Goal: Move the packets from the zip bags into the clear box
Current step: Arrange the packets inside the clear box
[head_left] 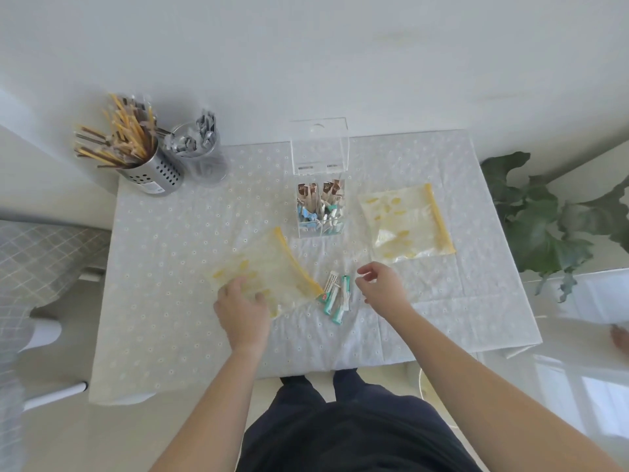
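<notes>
A clear box (320,229) with its lid raised stands at the table's middle, holding brown, blue and green stick packets. A yellow-patterned zip bag (269,264) lies left of centre; my left hand (240,310) presses flat on its near corner. Just right of the bag's mouth lie several green-and-white packets (337,296) on the cloth. My right hand (381,284) hovers beside them with fingers loosely curled, holding nothing. A second zip bag (405,223) lies flat to the right of the box.
A perforated metal holder (155,173) full of yellow and brown sticks and a clear cup (204,165) of grey packets stand at the back left. A leafy plant (544,219) is off the table's right edge. A chair (41,253) stands to the left.
</notes>
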Action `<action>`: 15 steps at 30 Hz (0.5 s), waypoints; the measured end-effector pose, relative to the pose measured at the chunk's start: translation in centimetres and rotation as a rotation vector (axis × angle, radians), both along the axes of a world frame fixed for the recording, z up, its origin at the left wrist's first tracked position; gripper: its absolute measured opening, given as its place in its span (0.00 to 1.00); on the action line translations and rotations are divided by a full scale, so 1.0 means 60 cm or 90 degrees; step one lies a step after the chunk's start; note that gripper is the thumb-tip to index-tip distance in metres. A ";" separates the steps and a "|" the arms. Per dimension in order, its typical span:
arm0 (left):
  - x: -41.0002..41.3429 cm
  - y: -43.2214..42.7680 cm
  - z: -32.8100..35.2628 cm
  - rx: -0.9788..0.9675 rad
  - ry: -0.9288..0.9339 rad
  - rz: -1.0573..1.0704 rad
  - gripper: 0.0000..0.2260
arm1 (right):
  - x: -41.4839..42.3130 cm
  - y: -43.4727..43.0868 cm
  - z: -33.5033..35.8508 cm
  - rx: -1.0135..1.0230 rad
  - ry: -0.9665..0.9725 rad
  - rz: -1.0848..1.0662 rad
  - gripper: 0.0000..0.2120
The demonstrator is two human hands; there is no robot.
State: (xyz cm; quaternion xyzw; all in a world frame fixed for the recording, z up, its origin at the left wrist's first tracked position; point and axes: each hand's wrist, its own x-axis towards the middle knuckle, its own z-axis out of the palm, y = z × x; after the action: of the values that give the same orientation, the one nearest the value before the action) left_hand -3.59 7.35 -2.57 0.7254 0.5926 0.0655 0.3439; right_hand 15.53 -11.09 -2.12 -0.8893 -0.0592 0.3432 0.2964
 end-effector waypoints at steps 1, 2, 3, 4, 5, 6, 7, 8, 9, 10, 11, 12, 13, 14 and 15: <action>0.009 -0.016 -0.006 -0.019 -0.043 -0.065 0.16 | 0.005 -0.001 -0.004 -0.023 0.000 0.008 0.07; 0.022 -0.033 -0.008 -0.062 -0.070 -0.115 0.13 | 0.009 0.000 -0.009 -0.042 0.000 0.019 0.08; 0.035 -0.047 -0.011 -0.102 -0.074 -0.164 0.10 | 0.011 0.003 -0.012 -0.060 -0.001 0.032 0.08; 0.049 -0.060 -0.013 -0.125 -0.071 -0.209 0.08 | 0.012 0.008 -0.014 -0.077 -0.003 0.047 0.08; 0.063 -0.071 -0.016 -0.138 -0.067 -0.247 0.07 | 0.010 0.014 -0.016 -0.095 -0.003 0.061 0.08; 0.077 -0.080 -0.021 -0.145 -0.061 -0.278 0.07 | 0.007 0.020 -0.017 -0.107 0.000 0.073 0.09; 0.091 -0.088 -0.024 -0.152 -0.057 -0.302 0.08 | 0.002 0.028 -0.018 -0.121 0.004 0.087 0.10; 0.103 -0.094 -0.026 -0.154 -0.048 -0.325 0.09 | -0.003 0.033 -0.021 -0.137 0.004 0.102 0.10; 0.113 -0.097 -0.030 -0.143 -0.038 -0.346 0.11 | -0.009 0.038 -0.025 -0.155 0.000 0.114 0.12; 0.122 -0.100 -0.035 -0.122 -0.024 -0.365 0.12 | -0.013 0.041 -0.029 -0.168 -0.004 0.119 0.13; 0.127 -0.101 -0.040 -0.099 -0.013 -0.378 0.12 | -0.018 0.043 -0.032 -0.178 -0.009 0.120 0.15; 0.130 -0.101 -0.042 -0.082 0.001 -0.385 0.12 | -0.021 0.044 -0.033 -0.185 -0.016 0.120 0.16; 0.132 -0.100 -0.044 -0.071 0.015 -0.384 0.12 | -0.022 0.043 -0.035 -0.191 -0.018 0.118 0.16; 0.134 -0.099 -0.044 -0.070 0.028 -0.381 0.12 | -0.022 0.042 -0.036 -0.194 -0.019 0.119 0.15; 0.135 -0.098 -0.045 -0.071 0.039 -0.380 0.11 | -0.023 0.041 -0.037 -0.190 -0.017 0.113 0.14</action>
State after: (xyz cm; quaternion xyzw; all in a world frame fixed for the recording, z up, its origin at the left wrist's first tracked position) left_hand 4.49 1.46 -5.24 0.8489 0.3664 -0.0932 0.3693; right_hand 14.16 -8.62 -4.32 -0.9190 -0.0899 0.3615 0.1288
